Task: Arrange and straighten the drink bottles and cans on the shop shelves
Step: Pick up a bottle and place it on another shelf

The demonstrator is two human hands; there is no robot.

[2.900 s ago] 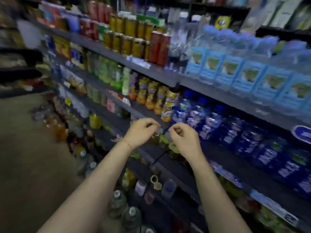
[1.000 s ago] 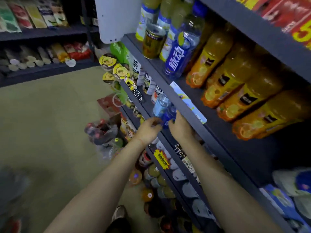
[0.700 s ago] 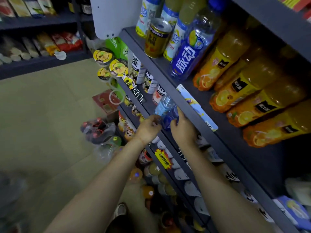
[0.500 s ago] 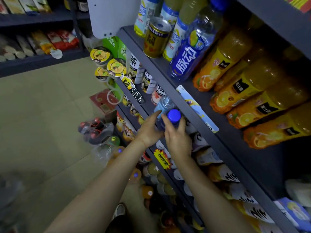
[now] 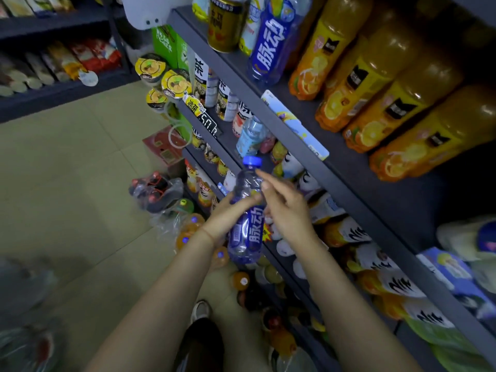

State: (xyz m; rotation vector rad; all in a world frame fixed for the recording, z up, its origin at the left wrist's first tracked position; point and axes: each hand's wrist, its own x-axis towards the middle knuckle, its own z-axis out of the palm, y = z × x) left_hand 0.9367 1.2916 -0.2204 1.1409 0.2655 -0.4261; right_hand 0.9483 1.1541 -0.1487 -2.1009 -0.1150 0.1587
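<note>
With the left hand (image 5: pixel 228 213) wrapped round the blue bottle (image 5: pixel 248 218), held clear in front of the shelves (image 5: pixel 295 135), and the right hand (image 5: pixel 284 208) spread loosely beside it, set it upright, label outward, beside its matching bottle (image 5: pixel 271 41) above.

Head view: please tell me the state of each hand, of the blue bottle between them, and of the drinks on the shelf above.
left hand: grips the blue bottle at its middle.
right hand: open, fingers straight beside the bottle's neck.
blue bottle: off the shelf, capped, roughly upright.
orange juice bottles: standing in a row on the upper shelf.
gold can: standing at the upper shelf's edge.
</note>
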